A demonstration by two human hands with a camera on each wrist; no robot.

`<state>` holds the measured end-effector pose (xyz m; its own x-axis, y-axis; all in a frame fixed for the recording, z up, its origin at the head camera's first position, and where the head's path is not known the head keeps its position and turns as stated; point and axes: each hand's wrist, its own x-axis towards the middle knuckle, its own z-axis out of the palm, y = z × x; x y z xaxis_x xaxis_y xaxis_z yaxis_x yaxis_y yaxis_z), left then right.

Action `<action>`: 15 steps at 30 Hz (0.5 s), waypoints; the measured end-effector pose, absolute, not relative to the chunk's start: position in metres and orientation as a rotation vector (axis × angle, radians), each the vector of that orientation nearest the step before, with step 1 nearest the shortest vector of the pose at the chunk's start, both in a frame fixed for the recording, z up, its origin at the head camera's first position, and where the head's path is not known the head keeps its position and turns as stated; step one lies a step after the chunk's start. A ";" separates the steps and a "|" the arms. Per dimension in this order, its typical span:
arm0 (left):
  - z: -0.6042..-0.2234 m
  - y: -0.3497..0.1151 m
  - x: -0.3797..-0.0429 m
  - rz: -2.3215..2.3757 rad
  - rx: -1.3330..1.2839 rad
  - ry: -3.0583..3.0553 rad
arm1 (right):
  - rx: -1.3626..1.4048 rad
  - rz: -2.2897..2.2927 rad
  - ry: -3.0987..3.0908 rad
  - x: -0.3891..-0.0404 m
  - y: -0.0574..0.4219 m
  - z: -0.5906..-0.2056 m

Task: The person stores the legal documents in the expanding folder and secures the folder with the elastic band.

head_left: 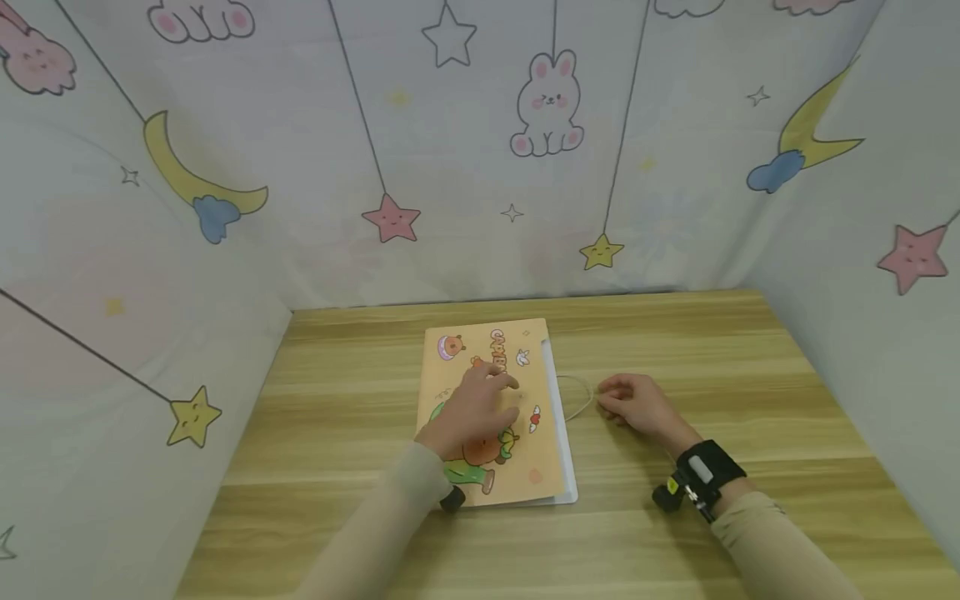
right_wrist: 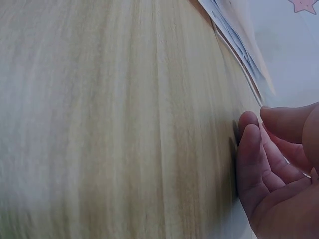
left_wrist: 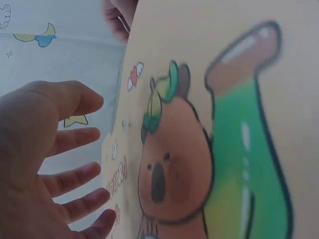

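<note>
An orange-yellow paper folder (head_left: 442, 358) with cartoon capybaras on its cover lies on the table, its white inner edge showing along the right side. From that side a thin pale cord (head_left: 579, 380) loops out, and my right hand (head_left: 636, 403) pinches its far end. In the right wrist view the cord (right_wrist: 239, 58) runs from the folder's edge to the thumb and fingertips. My left hand (head_left: 476, 408) is over the cover with fingers spread and loosely bent, holding nothing. In the left wrist view these fingers (left_wrist: 75, 139) appear beside the cover; contact cannot be told.
The wood-grain table (head_left: 337, 417) extends around the folder on all sides. White cloth walls (head_left: 480, 258) printed with stars, moons and bunnies stand behind and at both sides. A black wrist strap (head_left: 712, 471) with a small camera is on the right wrist.
</note>
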<state>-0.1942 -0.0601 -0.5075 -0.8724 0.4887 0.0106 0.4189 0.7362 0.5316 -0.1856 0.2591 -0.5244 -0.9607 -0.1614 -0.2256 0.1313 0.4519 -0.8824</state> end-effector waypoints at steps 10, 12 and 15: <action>-0.517 -0.110 -0.192 0.484 0.690 2.883 | -0.112 -1.428 2.555 -0.188 0.258 -0.530; -0.521 -0.116 -0.191 0.450 0.665 2.848 | -0.148 -1.410 2.574 -0.189 0.255 -0.531; -0.527 -0.121 -0.191 0.450 0.634 2.817 | -0.177 -1.386 2.593 -0.191 0.250 -0.531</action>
